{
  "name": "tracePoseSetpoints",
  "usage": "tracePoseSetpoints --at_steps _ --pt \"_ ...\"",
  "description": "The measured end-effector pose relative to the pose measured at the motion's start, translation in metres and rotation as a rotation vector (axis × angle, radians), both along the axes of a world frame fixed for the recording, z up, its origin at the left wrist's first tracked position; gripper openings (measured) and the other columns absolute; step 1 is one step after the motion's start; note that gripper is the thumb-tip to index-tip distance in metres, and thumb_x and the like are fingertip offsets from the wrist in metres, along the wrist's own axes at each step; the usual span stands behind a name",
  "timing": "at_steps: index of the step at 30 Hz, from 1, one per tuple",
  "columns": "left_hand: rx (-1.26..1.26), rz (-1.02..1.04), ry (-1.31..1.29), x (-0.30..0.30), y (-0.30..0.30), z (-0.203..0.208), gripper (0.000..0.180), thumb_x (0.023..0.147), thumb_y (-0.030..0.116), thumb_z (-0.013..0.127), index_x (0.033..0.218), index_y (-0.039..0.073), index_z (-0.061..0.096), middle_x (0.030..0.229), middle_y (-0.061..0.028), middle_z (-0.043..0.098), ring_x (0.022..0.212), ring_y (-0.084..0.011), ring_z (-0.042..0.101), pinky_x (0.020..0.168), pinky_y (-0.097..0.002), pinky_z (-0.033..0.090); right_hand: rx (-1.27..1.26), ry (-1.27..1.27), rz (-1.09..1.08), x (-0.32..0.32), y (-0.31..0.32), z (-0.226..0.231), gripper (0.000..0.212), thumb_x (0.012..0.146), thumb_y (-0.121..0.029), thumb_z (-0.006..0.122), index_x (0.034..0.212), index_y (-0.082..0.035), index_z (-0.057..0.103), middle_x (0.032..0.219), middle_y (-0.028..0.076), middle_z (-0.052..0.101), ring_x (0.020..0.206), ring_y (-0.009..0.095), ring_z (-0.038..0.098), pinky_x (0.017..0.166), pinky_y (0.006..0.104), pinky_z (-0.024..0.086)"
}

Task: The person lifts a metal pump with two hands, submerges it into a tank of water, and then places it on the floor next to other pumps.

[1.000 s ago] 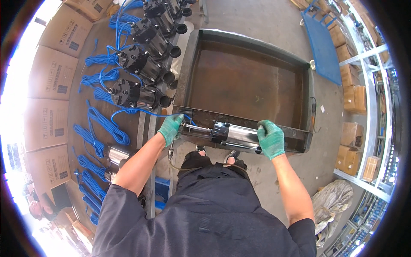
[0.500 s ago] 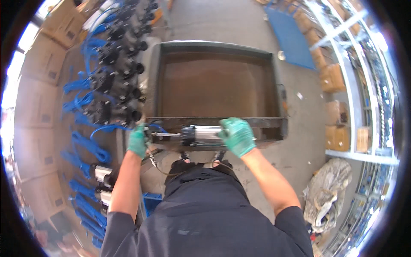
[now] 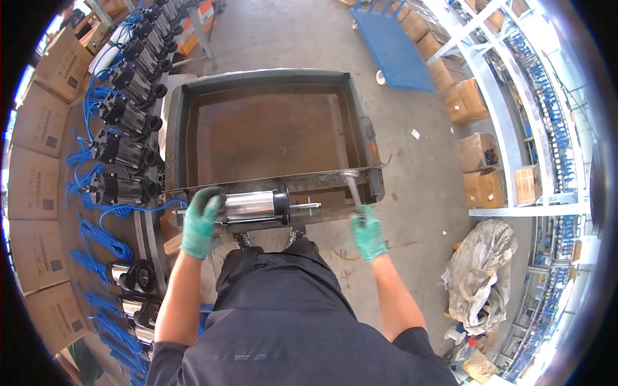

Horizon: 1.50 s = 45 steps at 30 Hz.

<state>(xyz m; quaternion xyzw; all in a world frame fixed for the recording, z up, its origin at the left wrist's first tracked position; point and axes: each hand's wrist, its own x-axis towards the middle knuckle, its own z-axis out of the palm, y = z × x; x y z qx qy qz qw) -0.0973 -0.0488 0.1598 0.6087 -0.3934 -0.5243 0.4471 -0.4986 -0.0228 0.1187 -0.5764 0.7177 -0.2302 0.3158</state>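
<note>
A shiny steel motor cylinder (image 3: 250,206) with black ends lies level across the near edge of the trough. A thin shaft (image 3: 306,206) sticks out of its right end. My left hand (image 3: 198,228), in a green glove, is closed over the cylinder's left end and hides part of it. In my gloved right hand (image 3: 369,237) is a hammer-shaped metal tool (image 3: 353,188). The tool points up and away, over the trough's near right corner, apart from the cylinder. A blue cable (image 3: 138,207) runs from the left toward the cylinder's left end.
The dark metal trough (image 3: 183,138) holds brownish liquid. To the left stand a row of steel-and-black pumps (image 3: 122,151) with blue cable coils (image 3: 106,241) and stacked cartons (image 3: 38,186). At right are a blue flatbed cart (image 3: 396,48), shelving (image 3: 515,211) and a crumpled grey sheet (image 3: 479,276).
The cylinder's shaft end now points right instead of left. My right hand has left the cylinder and holds the metal tool; my left hand has come onto the cylinder. The view has shifted.
</note>
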Motion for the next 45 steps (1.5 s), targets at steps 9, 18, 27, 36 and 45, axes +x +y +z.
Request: tracePoseSetpoints --at_steps 9,18,27,36,45 --pt "0.119 0.334 -0.563 0.116 0.110 -0.089 0.027 0.100 0.017 0.063 0.123 0.004 0.065 0.111 -0.0089 0.071 0.098 -0.0215 0.068 0.089 -0.0351 0.054 0.015 0.149 -0.275 -0.116 -0.037 -0.131 0.029 0.098 -0.025 0.062 0.112 0.000 0.058 0.095 0.023 0.068 0.085 0.038 0.066 0.079 0.0484 0.050" --pt "0.218 -0.062 -1.369 0.160 0.043 -0.053 0.046 0.088 0.020 0.069 0.131 0.006 0.060 0.129 -0.0173 0.065 0.124 -0.0369 0.058 0.104 -0.0477 0.047 -0.080 0.223 -0.110 -0.072 -0.033 -0.072 0.033 0.091 -0.014 0.071 0.117 0.000 0.058 0.120 0.019 0.058 0.101 0.034 0.060 0.090 0.0439 0.050" --pt "0.293 -0.567 -1.626 0.200 0.002 -0.096 0.039 0.089 0.024 0.065 0.125 0.010 0.065 0.124 -0.0131 0.068 0.121 -0.0349 0.061 0.102 -0.0512 0.044 -0.192 0.113 0.583 0.145 -0.060 0.026 0.048 0.089 -0.022 0.068 0.133 -0.007 0.054 0.133 0.020 0.057 0.099 0.043 0.067 0.085 0.0503 0.057" --pt "0.152 -0.873 -1.355 0.220 0.031 -0.018 0.022 0.095 0.031 0.064 0.091 0.010 0.069 0.086 -0.0132 0.070 0.084 -0.0364 0.068 0.079 -0.0494 0.051 0.021 0.135 0.694 0.141 -0.122 0.040 0.015 0.084 -0.010 0.062 0.096 -0.005 0.067 0.089 0.019 0.068 0.087 0.037 0.071 0.077 0.0486 0.055" --pt "-0.107 -0.707 -1.133 0.191 0.023 0.004 0.028 0.090 0.036 0.070 0.080 0.011 0.068 0.079 -0.0106 0.065 0.081 -0.0346 0.065 0.073 -0.0468 0.051 0.024 0.166 0.442 0.082 -0.181 0.113 0.010 0.083 0.002 0.058 0.091 -0.003 0.061 0.074 0.013 0.063 0.069 0.020 0.063 0.069 0.0340 0.052"
